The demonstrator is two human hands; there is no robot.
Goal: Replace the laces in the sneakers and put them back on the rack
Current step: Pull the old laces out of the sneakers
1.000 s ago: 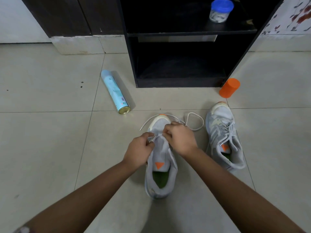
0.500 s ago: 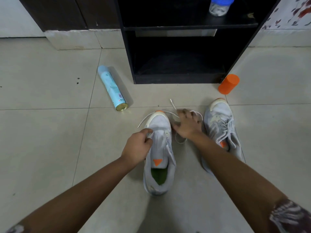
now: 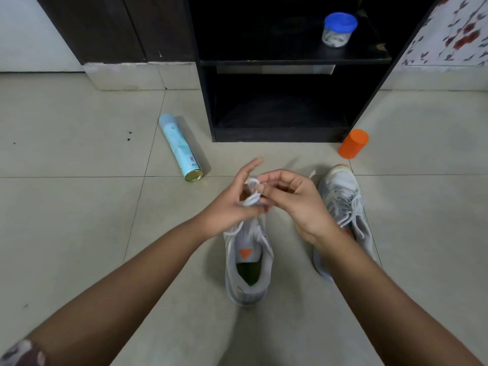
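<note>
Beige tiled floor [image 3: 66, 220], black rack [image 3: 277, 136] at the top centre with its lower compartment open to the front. Jar with a blue lid [image 3: 339, 30] sits on the rack's upper shelf. Light blue spray can [image 3: 181, 149] lies on its side on the floor left of the rack. Orange cap [image 3: 353, 143] stands by the rack's lower right corner.

Two grey sneakers on the floor, toes toward the rack. Centre sneaker [image 3: 248, 291] is under the hands, its toe hidden by them. Right sneaker [image 3: 343, 196] lies just beside it, laced, partly behind the right forearm.

Both hands are raised over the centre sneaker's front, with a white lace [image 3: 250, 200] looped between them. Left hand [image 3: 232, 204]: fingers stretched up, thumb pinning the lace. Right hand [image 3: 298, 204]: fingers curled, fingertips pinching the loop. One lace strand hangs down to the centre sneaker's left side; a lace tip sticks out above the right hand.
</note>
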